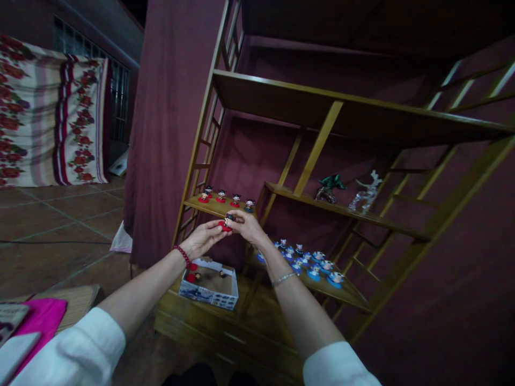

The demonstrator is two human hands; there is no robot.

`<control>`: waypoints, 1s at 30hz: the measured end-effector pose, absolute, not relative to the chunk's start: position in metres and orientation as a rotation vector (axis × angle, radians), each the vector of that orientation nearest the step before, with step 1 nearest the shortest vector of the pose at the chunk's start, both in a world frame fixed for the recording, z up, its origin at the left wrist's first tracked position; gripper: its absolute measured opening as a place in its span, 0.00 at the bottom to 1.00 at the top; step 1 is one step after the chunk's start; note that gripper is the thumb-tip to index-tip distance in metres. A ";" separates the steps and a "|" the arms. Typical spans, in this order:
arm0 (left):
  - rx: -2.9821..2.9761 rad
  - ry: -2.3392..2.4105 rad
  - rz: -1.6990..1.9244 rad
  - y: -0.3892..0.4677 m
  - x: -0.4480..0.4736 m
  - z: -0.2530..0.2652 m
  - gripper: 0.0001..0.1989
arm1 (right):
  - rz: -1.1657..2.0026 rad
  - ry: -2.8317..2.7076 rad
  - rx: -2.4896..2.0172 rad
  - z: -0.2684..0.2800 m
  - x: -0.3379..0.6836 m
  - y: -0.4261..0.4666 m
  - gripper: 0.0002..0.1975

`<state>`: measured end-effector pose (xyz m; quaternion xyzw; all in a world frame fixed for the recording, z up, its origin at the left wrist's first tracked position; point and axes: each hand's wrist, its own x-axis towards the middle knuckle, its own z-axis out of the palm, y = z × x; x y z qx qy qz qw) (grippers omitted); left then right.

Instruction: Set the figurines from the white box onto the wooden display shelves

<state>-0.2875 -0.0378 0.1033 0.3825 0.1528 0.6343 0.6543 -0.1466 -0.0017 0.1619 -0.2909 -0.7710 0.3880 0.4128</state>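
Both hands hold one small figurine (228, 221) with dark hair and a round red base, in front of the upper left shelf. My left hand (204, 237) pinches the red base from the left. From the right, the fingers of my right hand (246, 225) close on the figurine's upper part. Just behind, a row of similar figurines (235, 200) stands on the small shelf (209, 206), most on red bases. Below my left hand sits an open cardboard box (208, 300) with a few more figurines (197, 276) lying in it.
Several blue-based figurines (314, 272) crowd the lower right shelf. A green ornament (330, 188) and a clear deer figure (366, 193) stand on the middle shelf. Wooden posts (319, 147) divide the shelving. A pink cloth (44, 321) lies at lower left.
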 end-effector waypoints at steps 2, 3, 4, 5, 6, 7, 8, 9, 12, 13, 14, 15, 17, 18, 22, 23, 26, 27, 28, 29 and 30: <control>0.886 0.340 1.442 -0.035 -0.288 0.106 0.11 | 0.975 -1.939 -0.736 0.166 -0.147 0.000 0.18; 0.894 0.337 1.446 -0.033 -0.289 0.108 0.11 | 0.985 -1.934 -0.739 0.167 -0.147 0.000 0.18; 0.901 0.333 1.449 -0.032 -0.289 0.109 0.11 | 1.001 -1.928 -0.737 0.169 -0.146 0.001 0.19; 0.906 0.328 1.453 -0.030 -0.289 0.111 0.11 | 1.022 -1.921 -0.732 0.171 -0.146 0.002 0.19; 0.906 0.324 1.458 -0.029 -0.289 0.114 0.10 | 1.045 -1.913 -0.724 0.172 -0.146 0.003 0.20; 0.900 0.326 1.465 -0.028 -0.289 0.116 0.10 | 1.065 -1.906 -0.717 0.173 -0.146 0.004 0.21; 0.892 0.331 1.472 -0.028 -0.288 0.119 0.10 | 1.075 -1.901 -0.714 0.174 -0.146 0.006 0.22; 0.880 0.340 1.481 -0.027 -0.288 0.121 0.09 | 1.076 -1.898 -0.712 0.175 -0.146 0.008 0.23; 0.846 0.386 1.518 -0.025 -0.287 0.130 0.08 | 1.048 -1.908 -0.698 0.175 -0.147 0.016 0.25; 0.841 0.400 1.529 -0.024 -0.287 0.133 0.08 | 1.039 -1.915 -0.685 0.175 -0.148 0.019 0.25; 0.837 0.414 1.539 -0.023 -0.287 0.135 0.08 | 1.035 -1.921 -0.669 0.175 -0.149 0.023 0.25; 0.837 0.425 1.548 -0.022 -0.287 0.137 0.07 | 1.034 -1.929 -0.652 0.176 -0.149 0.026 0.26; 0.839 0.441 1.563 -0.019 -0.287 0.141 0.06 | 1.033 -1.940 -0.627 0.176 -0.151 0.032 0.26; 0.841 0.449 1.571 -0.018 -0.288 0.142 0.06 | 1.030 -1.944 -0.620 0.177 -0.152 0.035 0.26; 0.831 0.499 1.631 -0.008 -0.288 0.146 0.05 | 1.001 -1.925 -0.631 0.179 -0.158 0.044 0.26; 0.838 0.513 1.650 -0.006 -0.289 0.147 0.05 | 0.995 -1.914 -0.637 0.179 -0.160 0.046 0.26; 0.934 0.648 1.708 0.001 -0.291 0.148 0.04 | 0.999 -1.876 -0.645 0.180 -0.165 0.050 0.26; 1.016 0.768 1.730 0.002 -0.292 0.148 0.04 | 1.001 -1.860 -0.652 0.180 -0.167 0.052 0.26; 1.138 0.933 1.751 0.002 -0.294 0.147 0.03 | 0.999 -1.845 -0.666 0.180 -0.169 0.054 0.25; 1.296 1.134 1.770 0.002 -0.296 0.146 0.04 | 0.990 -1.835 -0.683 0.180 -0.170 0.057 0.25; 1.487 1.346 1.774 0.000 -0.298 0.144 0.05 | 0.971 -1.824 -0.701 0.180 -0.172 0.060 0.24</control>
